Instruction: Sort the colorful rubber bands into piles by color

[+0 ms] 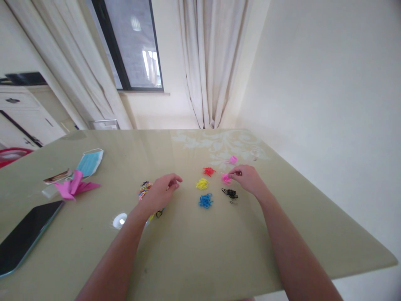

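Observation:
My right hand [247, 177] pinches thumb and forefinger at the edge of a small pile of pink rubber bands [226, 179]; a band seems to be at the fingertips, too small to see clearly. My left hand [163, 190] hovers loosely curled, thumb and forefinger apart, beside a mixed heap of coloured rubber bands [144, 190] that it partly hides. Between the hands are piles of red bands [209, 171], yellow bands [202, 184] and blue bands [206, 201]. Black bands [230, 193] lie just below my right hand.
A pink paper crane [74, 187], a blue face mask [90, 163] and a dark phone [26, 234] lie on the left of the glossy table [188, 259]. Another small pink item [233, 159] sits beyond my right hand. A white wall [338, 125] borders the table's right side.

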